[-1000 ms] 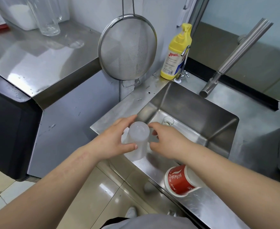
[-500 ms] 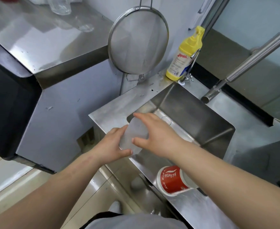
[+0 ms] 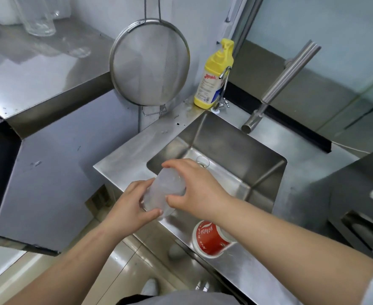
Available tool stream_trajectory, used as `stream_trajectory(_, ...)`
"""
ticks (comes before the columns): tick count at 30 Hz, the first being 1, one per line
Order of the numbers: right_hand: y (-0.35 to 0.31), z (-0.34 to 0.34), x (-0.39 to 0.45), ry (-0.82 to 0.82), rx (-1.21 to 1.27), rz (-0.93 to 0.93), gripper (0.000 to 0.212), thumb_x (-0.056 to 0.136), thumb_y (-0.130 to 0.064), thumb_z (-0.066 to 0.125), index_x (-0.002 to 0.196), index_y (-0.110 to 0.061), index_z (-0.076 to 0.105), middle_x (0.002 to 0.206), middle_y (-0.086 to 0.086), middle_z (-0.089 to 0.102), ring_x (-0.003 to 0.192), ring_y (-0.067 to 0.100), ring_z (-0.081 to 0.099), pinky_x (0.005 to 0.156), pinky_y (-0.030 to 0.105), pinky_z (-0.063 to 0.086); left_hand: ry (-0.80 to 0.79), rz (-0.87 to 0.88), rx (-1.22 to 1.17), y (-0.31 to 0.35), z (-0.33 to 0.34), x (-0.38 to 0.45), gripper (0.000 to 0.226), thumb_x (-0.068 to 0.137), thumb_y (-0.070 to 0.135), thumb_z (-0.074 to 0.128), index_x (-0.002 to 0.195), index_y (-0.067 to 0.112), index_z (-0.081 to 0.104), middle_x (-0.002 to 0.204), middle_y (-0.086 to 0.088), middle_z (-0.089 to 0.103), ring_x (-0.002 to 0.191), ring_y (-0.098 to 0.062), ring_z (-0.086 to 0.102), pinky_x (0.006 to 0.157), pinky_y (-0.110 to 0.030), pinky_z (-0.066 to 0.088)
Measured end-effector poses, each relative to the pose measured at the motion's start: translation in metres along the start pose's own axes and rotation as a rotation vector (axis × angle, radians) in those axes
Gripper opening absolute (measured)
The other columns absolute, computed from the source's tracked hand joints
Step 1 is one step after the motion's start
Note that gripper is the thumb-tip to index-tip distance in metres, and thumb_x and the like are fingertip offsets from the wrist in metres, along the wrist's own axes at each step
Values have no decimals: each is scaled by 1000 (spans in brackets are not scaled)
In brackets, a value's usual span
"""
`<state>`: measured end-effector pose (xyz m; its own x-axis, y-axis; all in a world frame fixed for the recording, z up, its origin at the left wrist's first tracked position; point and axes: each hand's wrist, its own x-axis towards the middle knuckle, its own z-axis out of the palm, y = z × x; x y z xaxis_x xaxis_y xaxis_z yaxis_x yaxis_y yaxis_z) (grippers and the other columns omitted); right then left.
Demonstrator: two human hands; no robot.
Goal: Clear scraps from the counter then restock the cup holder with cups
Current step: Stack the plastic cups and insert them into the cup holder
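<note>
Person: both forearms bare; left hand (image 3: 128, 208) & right hand (image 3: 200, 190) ungloved, no rings/watch. Grey garment at torso, near sink (image 3: 269, 172) front edge. Light short sleeve, right upper arm.

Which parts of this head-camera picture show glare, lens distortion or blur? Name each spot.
Head view: soft glare washes the steel counter at upper left; wide-angle bending curves the faucet and the wall edges; the translucent cup, held by the left hand and right hand, looks slightly smeared; the white object at far right is blurred.
</note>
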<state>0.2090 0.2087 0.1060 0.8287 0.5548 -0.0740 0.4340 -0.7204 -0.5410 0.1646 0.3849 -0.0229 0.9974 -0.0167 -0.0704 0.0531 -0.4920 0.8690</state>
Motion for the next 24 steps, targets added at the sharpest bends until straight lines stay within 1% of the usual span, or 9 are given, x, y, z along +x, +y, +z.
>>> stream_trajectory(2,1,-7,-6,47,24,8,65,70,-20,75,130,-27,51,130,-6,52,115,1,44,86,-8,21,15,22,-20,9,-1,1,76,69,23,84,136,32,49,125,17,47,113,-1,53,89,-22,51)
stream_trajectory(6,2,-29,-18,139,69,24,67,68,-23,74,130,-31,50,129,-11,50,113,0,48,90,7,36,26,92,-5,34,-5,9,80,71,25,84,141,29,46,130,14,46,119,5,46,94,-20,45)
stream_trajectory(10,1,-64,-36,260,81,26,67,69,-24,74,130,-35,49,131,-13,49,114,-1,46,92,15,42,28,192,14,76,-8,22,81,66,36,80,140,30,47,127,15,48,115,1,51,96,-17,44)
stream_trajectory(14,6,-102,-63,376,46,40,66,70,-25,73,130,-37,48,126,-19,46,104,-9,40,87,1,32,28,329,69,125,1,40,80,63,39,75,138,28,49,128,12,48,114,13,45,90,-2,39)
stream_trajectory(16,10,-120,-79,457,23,38,66,69,-23,74,129,-36,49,121,-20,46,102,-15,37,87,-5,25,11,396,94,152,9,49,81,64,37,75,140,27,47,129,13,46,114,15,44,91,-4,40)
stream_trajectory(18,14,-139,-98,536,11,42,66,68,-20,75,128,-35,51,120,-19,48,102,-23,36,89,-6,22,1,466,125,182,17,56,81,64,41,74,140,28,47,129,15,45,116,8,45,95,-13,44)
stream_trajectory(20,17,-159,-119,611,28,56,66,69,-20,76,128,-37,50,121,-21,48,106,-24,37,93,0,31,-11,550,151,215,26,62,82,64,45,71,140,26,48,130,13,46,120,0,45,99,-12,40)
stream_trajectory(22,20,-181,-143,704,49,68,66,69,-19,76,127,-38,50,118,-27,46,111,-15,41,95,14,43,-21,651,183,252,37,67,82,64,48,69,140,23,48,134,7,49,125,-4,43,106,-12,32)
stream_trajectory(24,22,-202,-168,803,33,85,67,69,-18,77,126,-39,50,116,-32,44,112,-13,42,94,17,45,-48,728,157,288,50,70,81,67,45,72,141,23,47,135,6,47,128,-4,42,108,-24,39)
